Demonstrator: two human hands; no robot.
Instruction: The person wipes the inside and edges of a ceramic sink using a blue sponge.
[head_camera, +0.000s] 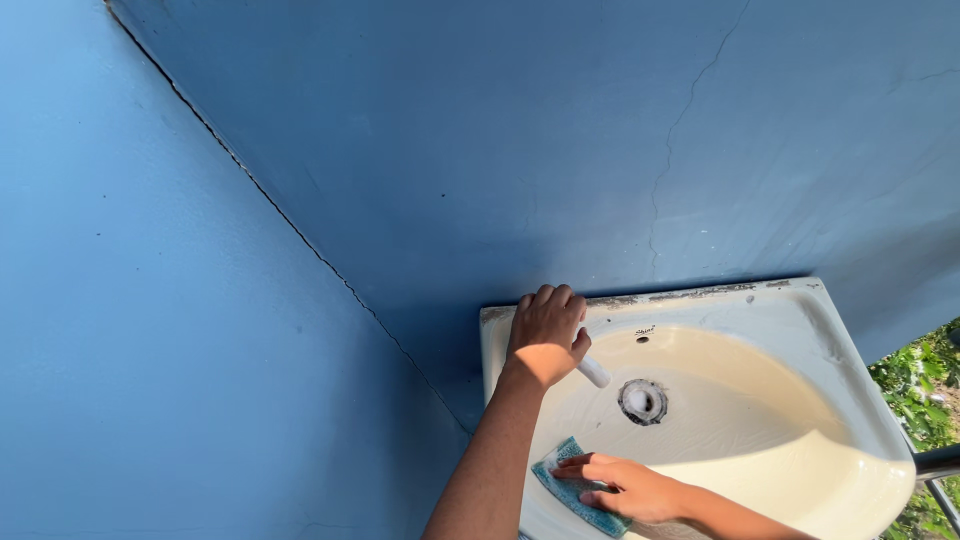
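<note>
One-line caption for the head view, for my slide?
Right hand presses a teal sponge inside a cream sink; left hand grips a white handle by blue walls.

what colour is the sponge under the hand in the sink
Teal-blue with a lighter speckled pattern: the flat rectangular sponge, pressed by the right hand. Head view shows it best.

The left arm rises from the bottom edge near the middle of the frame, forearm bare and nearly straight, slanting up and a little to the right. Its wrist bends slightly forward, and the left hand (546, 328) sits just right of centre in the lower half, back toward the camera, fingers curled over and knuckles uppermost in a closed grip. The right forearm enters from the lower right corner and runs leftward, low in the frame. The right hand (625, 488) lies flat, palm down, fingers (580, 463) stretched out and held together, pointing left, just beneath the left forearm.
</note>
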